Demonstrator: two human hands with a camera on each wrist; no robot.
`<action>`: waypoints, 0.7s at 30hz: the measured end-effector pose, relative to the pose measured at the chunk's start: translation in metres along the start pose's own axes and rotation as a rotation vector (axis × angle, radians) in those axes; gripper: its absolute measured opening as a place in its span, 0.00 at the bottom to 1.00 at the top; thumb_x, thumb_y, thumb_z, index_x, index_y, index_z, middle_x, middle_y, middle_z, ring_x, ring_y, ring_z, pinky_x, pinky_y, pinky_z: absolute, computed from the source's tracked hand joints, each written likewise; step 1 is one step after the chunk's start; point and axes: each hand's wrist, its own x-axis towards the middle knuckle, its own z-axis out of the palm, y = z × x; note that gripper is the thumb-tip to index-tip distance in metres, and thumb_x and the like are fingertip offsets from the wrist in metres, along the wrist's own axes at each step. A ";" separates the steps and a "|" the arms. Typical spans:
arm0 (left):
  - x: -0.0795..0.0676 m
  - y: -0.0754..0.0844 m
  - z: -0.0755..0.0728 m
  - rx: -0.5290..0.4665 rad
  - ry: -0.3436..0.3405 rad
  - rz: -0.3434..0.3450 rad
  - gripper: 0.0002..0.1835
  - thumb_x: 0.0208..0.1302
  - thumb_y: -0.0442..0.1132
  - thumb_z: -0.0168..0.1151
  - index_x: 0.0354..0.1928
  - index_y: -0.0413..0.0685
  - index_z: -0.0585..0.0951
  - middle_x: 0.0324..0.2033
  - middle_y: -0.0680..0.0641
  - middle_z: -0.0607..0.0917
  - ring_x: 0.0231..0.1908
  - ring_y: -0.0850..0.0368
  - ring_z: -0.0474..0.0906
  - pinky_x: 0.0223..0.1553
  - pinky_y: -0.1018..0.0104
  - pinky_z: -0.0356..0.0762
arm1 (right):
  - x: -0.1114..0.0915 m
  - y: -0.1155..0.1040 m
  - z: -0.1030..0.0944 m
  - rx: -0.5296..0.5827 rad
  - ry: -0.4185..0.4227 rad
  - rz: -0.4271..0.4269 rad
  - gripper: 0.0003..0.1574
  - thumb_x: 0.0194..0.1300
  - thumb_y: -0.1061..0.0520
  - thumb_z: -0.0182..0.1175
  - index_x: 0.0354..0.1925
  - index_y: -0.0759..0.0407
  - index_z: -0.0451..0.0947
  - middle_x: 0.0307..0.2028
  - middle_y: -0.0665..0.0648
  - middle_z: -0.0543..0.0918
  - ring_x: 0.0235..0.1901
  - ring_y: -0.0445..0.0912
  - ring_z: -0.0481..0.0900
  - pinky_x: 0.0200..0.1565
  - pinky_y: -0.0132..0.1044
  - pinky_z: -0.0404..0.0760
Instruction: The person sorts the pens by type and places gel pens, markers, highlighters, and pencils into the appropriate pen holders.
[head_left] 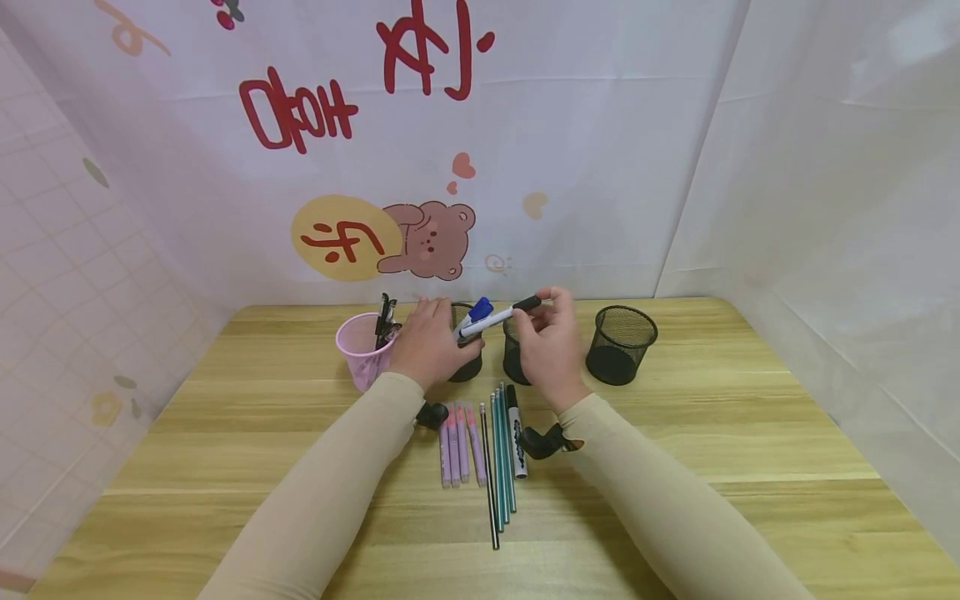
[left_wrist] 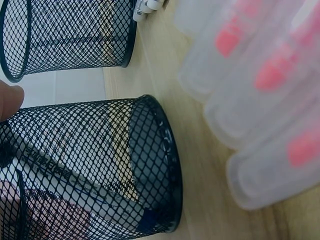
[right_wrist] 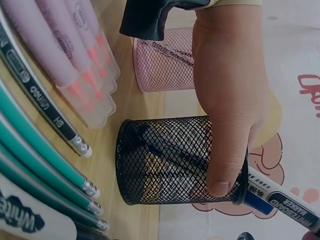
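My left hand (head_left: 431,342) grips a black mesh pen cup (head_left: 467,367), its thumb over the rim in the right wrist view (right_wrist: 182,160). A blue-capped marker (head_left: 478,310) leans inside that cup. My right hand (head_left: 553,342) pinches a whiteboard marker (head_left: 487,322) by its black cap, the white barrel slanting down into the same cup. In the left wrist view a marker (left_wrist: 75,185) shows through the mesh. Just behind the right hand stands a second black mesh cup (head_left: 513,358), partly hidden.
A pink mesh cup (head_left: 365,358) with black pens stands at the left, another black mesh cup (head_left: 621,346) at the right. In front lie several lilac highlighters (head_left: 454,450), several pencils (head_left: 498,467) and a black-capped whiteboard marker (head_left: 516,433). A printed cloth (head_left: 600,150) hangs behind the table.
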 end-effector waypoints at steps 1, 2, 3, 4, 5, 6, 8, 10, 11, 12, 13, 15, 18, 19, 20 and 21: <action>0.000 0.000 0.000 -0.001 0.001 0.000 0.49 0.62 0.72 0.63 0.72 0.41 0.69 0.73 0.40 0.74 0.81 0.39 0.57 0.82 0.46 0.53 | 0.000 0.000 0.000 -0.004 0.002 -0.003 0.18 0.74 0.62 0.64 0.56 0.62 0.68 0.38 0.67 0.88 0.31 0.45 0.78 0.32 0.30 0.75; 0.000 0.000 0.000 -0.003 0.002 0.000 0.49 0.62 0.71 0.63 0.72 0.41 0.69 0.73 0.40 0.74 0.81 0.39 0.57 0.82 0.46 0.53 | 0.000 0.001 0.001 -0.008 0.003 -0.007 0.17 0.73 0.62 0.64 0.55 0.63 0.69 0.38 0.67 0.88 0.31 0.46 0.78 0.32 0.30 0.75; 0.000 0.001 0.000 -0.006 0.003 0.000 0.49 0.62 0.71 0.64 0.72 0.41 0.69 0.72 0.40 0.74 0.81 0.39 0.57 0.82 0.46 0.53 | 0.000 0.000 0.001 -0.012 0.005 -0.013 0.17 0.73 0.62 0.64 0.54 0.63 0.70 0.39 0.66 0.88 0.32 0.47 0.79 0.32 0.29 0.75; 0.000 0.001 0.000 -0.007 0.005 0.001 0.48 0.62 0.71 0.64 0.72 0.41 0.69 0.72 0.40 0.75 0.81 0.39 0.57 0.82 0.46 0.53 | 0.000 0.000 0.002 -0.024 0.007 -0.018 0.16 0.73 0.62 0.65 0.53 0.63 0.71 0.39 0.65 0.88 0.32 0.47 0.80 0.32 0.29 0.75; 0.000 0.001 0.000 -0.008 0.005 0.002 0.48 0.62 0.71 0.64 0.72 0.41 0.69 0.71 0.40 0.75 0.81 0.39 0.57 0.82 0.46 0.53 | 0.000 0.000 0.002 -0.035 0.009 -0.024 0.15 0.72 0.62 0.65 0.53 0.63 0.72 0.39 0.65 0.88 0.32 0.48 0.81 0.33 0.29 0.75; 0.000 0.001 0.000 -0.007 0.006 0.002 0.48 0.62 0.71 0.64 0.72 0.41 0.69 0.71 0.40 0.75 0.81 0.39 0.57 0.83 0.46 0.53 | 0.000 0.000 0.002 -0.044 0.009 -0.030 0.15 0.72 0.62 0.65 0.52 0.63 0.73 0.39 0.65 0.88 0.33 0.49 0.81 0.33 0.30 0.76; -0.001 0.001 0.000 -0.013 0.006 0.002 0.48 0.62 0.70 0.64 0.71 0.41 0.70 0.71 0.40 0.75 0.81 0.39 0.57 0.83 0.46 0.53 | 0.001 0.000 0.003 -0.075 0.010 -0.042 0.14 0.72 0.61 0.65 0.52 0.63 0.74 0.40 0.64 0.89 0.33 0.51 0.83 0.33 0.31 0.77; -0.001 0.001 -0.001 -0.013 0.004 0.000 0.48 0.62 0.70 0.64 0.72 0.41 0.69 0.72 0.40 0.74 0.81 0.38 0.57 0.82 0.46 0.53 | 0.002 0.000 0.004 -0.110 0.008 -0.051 0.14 0.72 0.60 0.66 0.52 0.62 0.76 0.40 0.63 0.89 0.34 0.52 0.84 0.34 0.34 0.78; -0.001 0.001 -0.001 -0.014 0.002 -0.002 0.49 0.62 0.70 0.65 0.72 0.41 0.69 0.73 0.40 0.73 0.81 0.38 0.57 0.82 0.46 0.53 | 0.002 0.000 0.004 -0.131 0.005 -0.057 0.14 0.71 0.60 0.67 0.52 0.62 0.76 0.40 0.63 0.90 0.34 0.52 0.84 0.34 0.36 0.78; -0.001 0.001 -0.001 -0.014 0.000 -0.004 0.49 0.62 0.70 0.64 0.73 0.41 0.69 0.73 0.40 0.73 0.81 0.38 0.56 0.82 0.46 0.53 | 0.003 0.000 0.004 -0.154 0.000 -0.061 0.14 0.71 0.59 0.67 0.52 0.61 0.77 0.40 0.62 0.90 0.34 0.52 0.84 0.34 0.37 0.78; -0.001 0.001 -0.001 -0.013 -0.001 -0.006 0.49 0.62 0.70 0.64 0.73 0.41 0.68 0.73 0.39 0.73 0.81 0.38 0.56 0.82 0.45 0.53 | 0.004 0.000 0.005 -0.177 -0.008 -0.065 0.14 0.71 0.59 0.67 0.52 0.61 0.78 0.40 0.62 0.90 0.34 0.53 0.84 0.34 0.38 0.78; 0.000 0.001 0.000 -0.011 -0.003 -0.011 0.50 0.62 0.70 0.64 0.74 0.41 0.68 0.74 0.39 0.72 0.81 0.38 0.56 0.82 0.45 0.53 | 0.006 0.001 0.006 -0.225 -0.024 -0.067 0.13 0.71 0.58 0.67 0.51 0.60 0.79 0.41 0.61 0.90 0.34 0.53 0.84 0.34 0.39 0.78; 0.001 0.001 0.000 -0.008 -0.003 -0.014 0.50 0.62 0.71 0.64 0.75 0.41 0.67 0.74 0.39 0.72 0.81 0.37 0.56 0.82 0.45 0.53 | 0.008 0.001 0.009 -0.285 -0.050 -0.070 0.13 0.72 0.57 0.67 0.51 0.60 0.80 0.41 0.60 0.91 0.34 0.52 0.84 0.33 0.40 0.79; 0.001 0.001 0.000 -0.008 -0.003 -0.014 0.50 0.62 0.70 0.65 0.75 0.41 0.67 0.74 0.39 0.72 0.81 0.37 0.56 0.83 0.45 0.52 | 0.009 0.001 0.010 -0.296 -0.058 -0.068 0.13 0.72 0.57 0.67 0.51 0.60 0.80 0.41 0.60 0.91 0.34 0.52 0.85 0.33 0.40 0.79; 0.001 0.001 0.000 -0.009 -0.003 -0.012 0.50 0.62 0.70 0.65 0.74 0.41 0.67 0.74 0.39 0.72 0.81 0.37 0.56 0.83 0.45 0.52 | 0.009 0.000 0.010 -0.305 -0.067 -0.063 0.13 0.72 0.57 0.67 0.51 0.61 0.80 0.41 0.60 0.91 0.34 0.52 0.85 0.33 0.40 0.80; 0.001 0.000 0.000 -0.006 -0.003 -0.011 0.50 0.62 0.70 0.65 0.74 0.41 0.67 0.74 0.39 0.72 0.81 0.37 0.57 0.83 0.45 0.52 | 0.010 -0.001 0.011 -0.313 -0.075 -0.061 0.13 0.72 0.57 0.67 0.51 0.61 0.80 0.41 0.60 0.91 0.34 0.51 0.85 0.33 0.40 0.80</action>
